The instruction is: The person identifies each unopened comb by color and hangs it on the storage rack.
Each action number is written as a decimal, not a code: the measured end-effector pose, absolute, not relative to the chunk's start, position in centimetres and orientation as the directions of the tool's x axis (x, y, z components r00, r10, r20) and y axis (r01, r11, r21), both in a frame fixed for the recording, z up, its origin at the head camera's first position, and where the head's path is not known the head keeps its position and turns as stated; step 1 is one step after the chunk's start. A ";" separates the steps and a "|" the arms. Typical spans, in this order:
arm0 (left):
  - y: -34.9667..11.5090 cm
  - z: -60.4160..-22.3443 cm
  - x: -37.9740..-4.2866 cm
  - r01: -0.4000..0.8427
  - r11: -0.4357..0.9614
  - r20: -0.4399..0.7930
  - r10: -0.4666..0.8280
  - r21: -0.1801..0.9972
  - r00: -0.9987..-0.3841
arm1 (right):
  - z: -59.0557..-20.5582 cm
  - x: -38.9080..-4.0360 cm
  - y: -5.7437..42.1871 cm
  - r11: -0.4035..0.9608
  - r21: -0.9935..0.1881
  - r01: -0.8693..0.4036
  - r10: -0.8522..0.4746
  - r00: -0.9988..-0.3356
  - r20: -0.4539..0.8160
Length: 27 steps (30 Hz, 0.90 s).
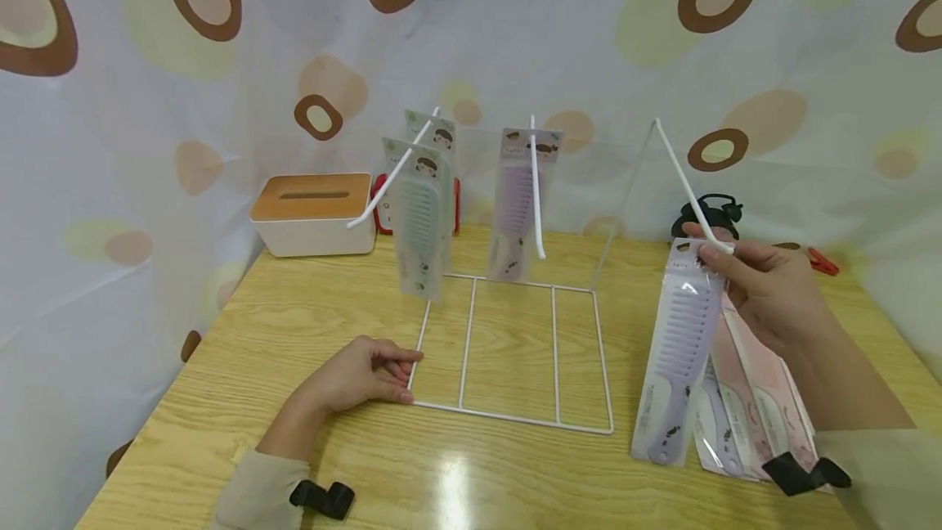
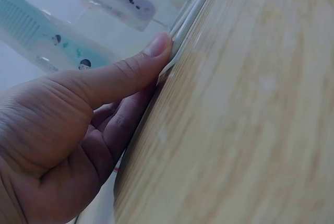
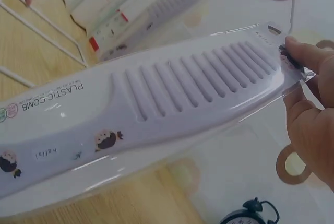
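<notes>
Comb packet (image 1: pixel 673 366) is hanging slightly tilted over the right half of the desk (image 1: pixel 537 481), its top being pinched between the thumb and fingers of the right hand (image 1: pixel 780 293). That top is meeting the tip of the rightmost hook (image 1: pixel 684 174); whether the hook is threading its hole, I cannot tell. The left hand (image 1: pixel 361 375) is gripping the near left corner of the white wire rack (image 1: pixel 555 354), thumb pressing on the thin, smooth rod.

Glossy clear film is wrapping a lilac comb with long, rounded teeth and cartoon heads on its handle. Mint-green packets (image 1: pixel 419 219) are hanging from the left hook, a second lilac packet (image 1: pixel 515 203) from the middle one. Pink and lilac packets (image 1: pixel 758 399) are overlapping towards the desk's right edge, the held packet and right forearm partly covering them. Along the far edge, a tissue box (image 1: pixel 316 235) with a wood-look lid is standing at the left corner, and a black alarm clock (image 1: pixel 710 215) is standing behind the right hand. A red clip (image 1: pixel 823 262) is lying near the far right corner. Patterned cloth (image 1: pixel 515 64) is draping behind.
</notes>
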<state>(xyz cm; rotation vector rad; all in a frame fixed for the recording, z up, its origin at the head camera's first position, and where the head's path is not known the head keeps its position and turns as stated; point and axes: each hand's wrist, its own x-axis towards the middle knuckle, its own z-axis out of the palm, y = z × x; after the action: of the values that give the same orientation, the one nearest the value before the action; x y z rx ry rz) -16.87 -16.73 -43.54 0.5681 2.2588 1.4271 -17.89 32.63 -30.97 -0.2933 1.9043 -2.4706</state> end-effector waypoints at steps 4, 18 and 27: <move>-16.7 -43.8 -16.7 0.105 0.386 -0.133 0.541 0.917 -0.831 | -30.8 -15.8 31.6 -0.326 -0.933 -0.153 -0.201 -0.953 0.226; -16.7 -43.5 -17.0 0.120 0.391 -0.119 0.536 0.912 -0.836 | -27.2 -9.6 22.7 -0.107 -0.837 -0.537 -0.271 -0.794 0.544; -16.8 -43.2 -16.9 0.112 0.383 -0.123 0.539 0.917 -0.833 | -25.0 -9.5 16.5 -0.138 -0.838 -0.528 -0.241 -0.803 0.546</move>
<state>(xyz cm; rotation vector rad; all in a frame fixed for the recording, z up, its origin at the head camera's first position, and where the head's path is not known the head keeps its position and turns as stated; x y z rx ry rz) -16.93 -16.80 -43.18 0.5632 2.2443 1.4421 -9.53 16.51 -25.00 -0.9988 2.1829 -2.3359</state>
